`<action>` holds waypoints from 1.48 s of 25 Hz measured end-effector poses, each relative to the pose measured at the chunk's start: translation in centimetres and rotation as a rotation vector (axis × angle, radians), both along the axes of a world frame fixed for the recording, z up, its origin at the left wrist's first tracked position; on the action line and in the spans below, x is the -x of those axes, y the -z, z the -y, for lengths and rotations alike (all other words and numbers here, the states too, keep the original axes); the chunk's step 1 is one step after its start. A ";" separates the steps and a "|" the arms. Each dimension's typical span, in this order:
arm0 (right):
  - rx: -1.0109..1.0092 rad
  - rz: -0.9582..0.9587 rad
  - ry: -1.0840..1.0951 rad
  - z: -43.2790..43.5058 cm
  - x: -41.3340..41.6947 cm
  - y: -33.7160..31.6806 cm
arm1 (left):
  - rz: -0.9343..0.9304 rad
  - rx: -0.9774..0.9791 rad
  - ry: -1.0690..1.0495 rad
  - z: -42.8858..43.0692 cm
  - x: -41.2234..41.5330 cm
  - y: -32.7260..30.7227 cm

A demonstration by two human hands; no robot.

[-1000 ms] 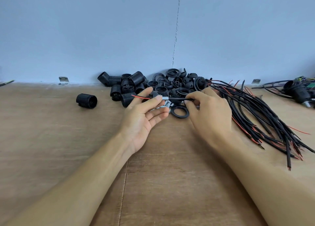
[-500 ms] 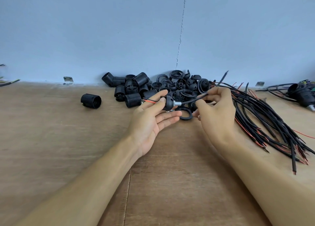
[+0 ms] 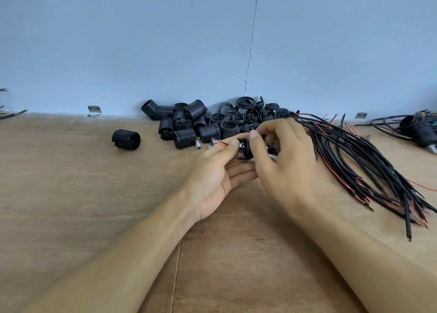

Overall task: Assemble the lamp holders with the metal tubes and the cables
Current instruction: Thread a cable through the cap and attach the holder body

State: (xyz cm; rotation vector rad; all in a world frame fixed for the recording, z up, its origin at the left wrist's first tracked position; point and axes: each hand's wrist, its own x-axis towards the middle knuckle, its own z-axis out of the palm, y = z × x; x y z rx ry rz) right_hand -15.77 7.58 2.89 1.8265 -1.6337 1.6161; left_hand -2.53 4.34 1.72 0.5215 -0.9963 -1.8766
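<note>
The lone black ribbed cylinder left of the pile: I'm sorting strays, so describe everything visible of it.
The lone black ribbed cylinder, plastic-looking, is short and hollow, threads showing inside its open right end. It lies on its side on the brown wooden table, apart from the pile of black lamp holders, touching nothing else.

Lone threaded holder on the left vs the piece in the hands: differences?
The lone threaded holder lies on its side, untouched; the held piece is pinched between left hand and right hand. The lone holder is a ribbed cylinder; the held piece looks shorter and blocky. Thin wire ends stick out from the held piece; none from the lone holder. Both are black.
</note>
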 end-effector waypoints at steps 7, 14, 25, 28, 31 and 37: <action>-0.037 -0.157 -0.073 -0.3 -0.2 0.1 | -0.192 -0.127 -0.151 1.2 -1.2 -0.6; -0.534 -0.193 0.010 1.3 1.7 1.9 | -0.390 -0.273 -0.210 2.0 -2.5 -1.1; -0.336 0.117 -0.392 1.5 1.4 1.1 | 0.017 -0.041 -0.227 1.2 -1.0 -0.2; -0.436 0.285 -0.243 1.5 1.3 1.1 | 0.188 0.048 -0.312 1.0 -0.3 0.7; -0.351 0.290 -0.016 1.2 0.9 0.6 | 0.275 0.111 -0.338 1.1 0.0 1.1; -0.459 0.440 -0.208 0.4 -0.4 0.6 | 0.577 0.293 -0.464 0.9 0.5 1.7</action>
